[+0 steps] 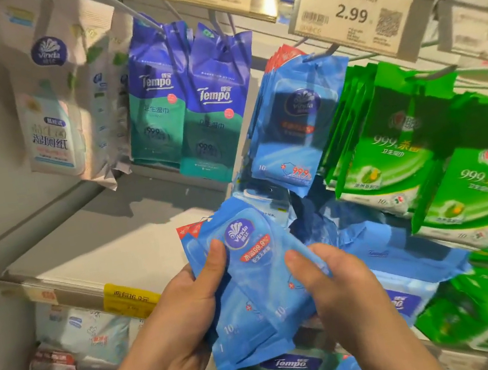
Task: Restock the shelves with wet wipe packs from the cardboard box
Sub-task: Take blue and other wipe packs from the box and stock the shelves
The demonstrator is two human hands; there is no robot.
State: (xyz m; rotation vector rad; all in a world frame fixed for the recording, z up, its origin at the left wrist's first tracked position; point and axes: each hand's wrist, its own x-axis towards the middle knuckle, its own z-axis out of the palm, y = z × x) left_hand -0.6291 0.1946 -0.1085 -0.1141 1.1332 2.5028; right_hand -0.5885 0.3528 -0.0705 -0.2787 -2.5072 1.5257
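Both-handed, blue wipe packs (254, 293) fanned between left hand (181, 318) and right hand (335, 292), fingers clamped on them

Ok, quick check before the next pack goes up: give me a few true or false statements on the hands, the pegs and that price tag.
1. Both hands hold a stack of blue packs. True: the left hand and right hand each grip it.
2. The price tag reads 5.99. False: it reads 2.99.
3. Matching blue packs already hang on a peg above the hands. True.
4. The green packs hang left of the Tempo packs. False: they hang far to the right.
5. The cardboard box sits on the shelf. False: no box is in view.
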